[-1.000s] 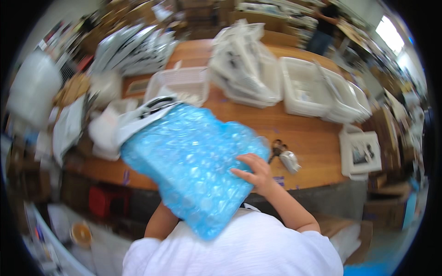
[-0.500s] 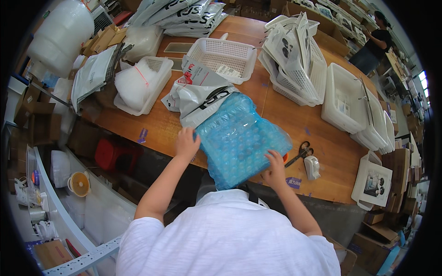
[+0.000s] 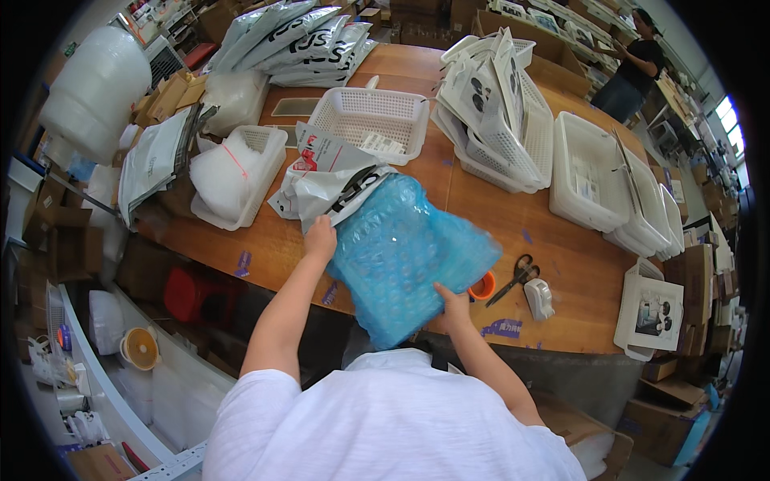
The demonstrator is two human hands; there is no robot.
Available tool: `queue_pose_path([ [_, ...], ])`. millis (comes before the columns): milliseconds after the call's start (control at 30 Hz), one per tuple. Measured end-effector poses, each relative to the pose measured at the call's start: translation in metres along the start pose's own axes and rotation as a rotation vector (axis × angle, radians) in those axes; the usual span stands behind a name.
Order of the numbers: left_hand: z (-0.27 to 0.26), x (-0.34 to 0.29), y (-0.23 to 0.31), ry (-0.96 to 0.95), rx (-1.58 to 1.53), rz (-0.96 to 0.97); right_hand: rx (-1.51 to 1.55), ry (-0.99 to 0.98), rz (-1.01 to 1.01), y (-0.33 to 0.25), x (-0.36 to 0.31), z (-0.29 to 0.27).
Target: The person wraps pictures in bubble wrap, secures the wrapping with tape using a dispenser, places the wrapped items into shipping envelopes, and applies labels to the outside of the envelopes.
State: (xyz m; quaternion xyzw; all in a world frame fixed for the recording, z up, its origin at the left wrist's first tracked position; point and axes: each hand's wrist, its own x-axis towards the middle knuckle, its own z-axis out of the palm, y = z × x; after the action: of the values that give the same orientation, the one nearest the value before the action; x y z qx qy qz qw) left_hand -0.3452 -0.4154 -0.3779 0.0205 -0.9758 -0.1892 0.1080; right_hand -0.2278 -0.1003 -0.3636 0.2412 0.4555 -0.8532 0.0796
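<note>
A package in blue bubble wrap (image 3: 401,256) lies at the near edge of the wooden table, its lower corner over the edge. The far left end of it meets a grey plastic mailing bag (image 3: 333,180), crumpled around its mouth. My left hand (image 3: 321,238) is closed on the bag's near edge, right beside the blue wrap. My right hand (image 3: 454,308) grips the package's near right side, thumb on top and the other fingers hidden beneath. Close to that hand lie an orange tape roll (image 3: 484,286), black scissors (image 3: 516,278) and a white tape dispenser (image 3: 539,299).
White plastic baskets (image 3: 369,112) stand behind the package, one holding bubble wrap (image 3: 220,179). Upright baskets with flat printed items (image 3: 489,96) and white bins (image 3: 591,172) line the right. Filled grey mailers (image 3: 297,44) are piled far left. A person (image 3: 634,68) stands at far right.
My right hand has moved left and nearer me, from lying on the wrap to gripping its edge. The package has shifted slightly, uncovering the orange tape roll.
</note>
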Motion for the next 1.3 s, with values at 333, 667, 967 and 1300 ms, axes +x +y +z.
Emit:
queue_pose_path([
  [333,-0.089,0.031,0.077,0.350,-0.292,-0.203,-0.741,-0.518,-0.335,-0.101,-0.049,0.034],
  [667,-0.095,0.016,0.104,0.163,-0.122,0.200,-0.371,-0.260,-0.123,-0.112,-0.033,0.028],
  [967,-0.108,-0.044,0.150,0.092,-0.148,0.487,-0.109,-0.038,-0.168,-0.110,-0.027,0.021],
  [1300,-0.132,0.008,0.195,0.133,-0.339,0.221,-0.208,-0.281,-0.012,-0.092,-0.040,0.054],
])
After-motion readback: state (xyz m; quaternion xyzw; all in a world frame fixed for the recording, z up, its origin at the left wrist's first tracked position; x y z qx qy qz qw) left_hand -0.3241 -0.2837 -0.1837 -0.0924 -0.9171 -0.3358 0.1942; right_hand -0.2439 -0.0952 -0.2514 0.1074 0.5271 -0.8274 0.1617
